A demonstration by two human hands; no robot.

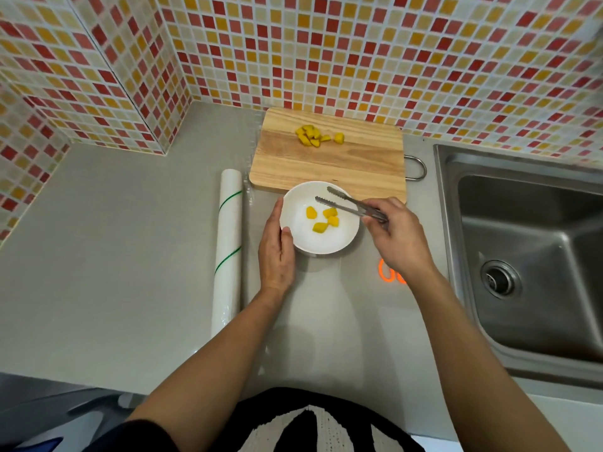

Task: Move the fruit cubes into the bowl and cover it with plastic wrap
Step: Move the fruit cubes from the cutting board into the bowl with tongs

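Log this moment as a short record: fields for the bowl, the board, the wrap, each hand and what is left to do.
bowl: white bowl, uncovered, four yellow fruit cubes inside
board: cutting board behind the bowl, a cluster of cubes on it
wrap: plastic wrap roll lying left of the bowl
left hand: left hand against the bowl's left rim
right hand: right hand holding metal tongs, tips open and empty above the bowl
left to do: move remaining cubes, then cover
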